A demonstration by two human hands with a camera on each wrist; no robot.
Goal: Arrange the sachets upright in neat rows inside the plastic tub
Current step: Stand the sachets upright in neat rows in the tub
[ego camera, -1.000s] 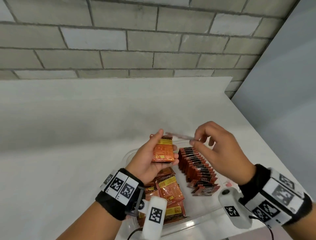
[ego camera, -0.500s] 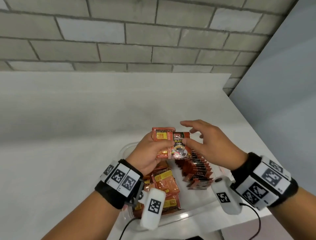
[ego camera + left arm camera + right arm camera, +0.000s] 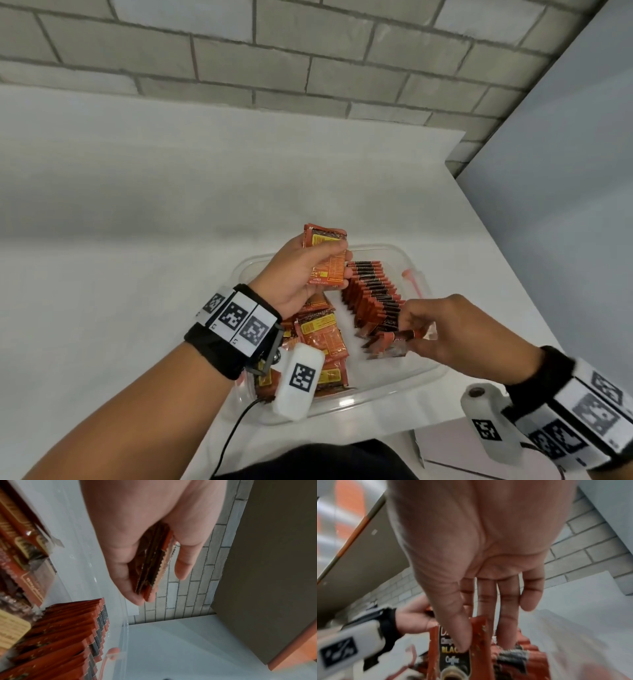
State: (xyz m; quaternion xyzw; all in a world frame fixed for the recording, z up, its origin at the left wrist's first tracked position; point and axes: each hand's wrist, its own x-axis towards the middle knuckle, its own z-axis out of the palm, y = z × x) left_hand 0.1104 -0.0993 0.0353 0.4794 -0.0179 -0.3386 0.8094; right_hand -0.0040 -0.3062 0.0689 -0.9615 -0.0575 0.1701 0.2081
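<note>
A clear plastic tub (image 3: 404, 387) sits at the table's near edge. Inside, a row of red sachets (image 3: 371, 294) stands upright along the right half; loose sachets (image 3: 322, 339) lie in a heap at the left. My left hand (image 3: 305, 270) holds a small stack of sachets (image 3: 325, 255) above the tub's far left; that stack (image 3: 154, 562) shows edge-on in the left wrist view. My right hand (image 3: 442, 329) pinches one sachet (image 3: 400, 336) at the row's near end; thumb and fingers (image 3: 506, 626) grip this sachet (image 3: 453, 655) from both faces.
The white table (image 3: 171, 222) runs back to a grey block wall (image 3: 308, 61). A grey panel (image 3: 565, 188) stands at the right. An orange clip (image 3: 411, 277) sits on the tub's right wall. A cable (image 3: 236, 435) trails from my left wrist.
My right hand took a single sachet from the stack in my left hand and carried it down to the near end of the upright row. The left hand stayed raised with the stack.
</note>
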